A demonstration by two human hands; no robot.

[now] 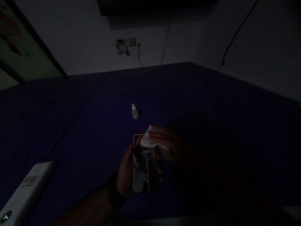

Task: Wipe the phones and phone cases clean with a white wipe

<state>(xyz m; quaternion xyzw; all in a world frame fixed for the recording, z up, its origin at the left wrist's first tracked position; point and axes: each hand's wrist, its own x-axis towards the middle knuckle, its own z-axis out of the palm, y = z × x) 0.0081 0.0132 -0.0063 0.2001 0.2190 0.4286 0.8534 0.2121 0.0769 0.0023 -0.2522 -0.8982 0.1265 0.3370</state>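
Note:
My left hand (125,171), with a dark band on its wrist, grips a phone case (141,172) from below and the left side. A grey-and-white picture with branch-like shapes covers the case. Near its top is an opening edged by a pale rim, and a finger shows behind it. In my right hand (170,142) is a folded white tissue (149,138), pressed against the upper right of the case under flat fingers. Beyond the hands, a small dropper bottle (134,113) with a white cap stands upright on the dark blue surface (105,125).
At the lower left lies a long white device (28,190) with a round, dark, shiny spot at its near end. A wall socket panel (131,41) with cables is at the back, below a dark screen (155,6). The room is very dim.

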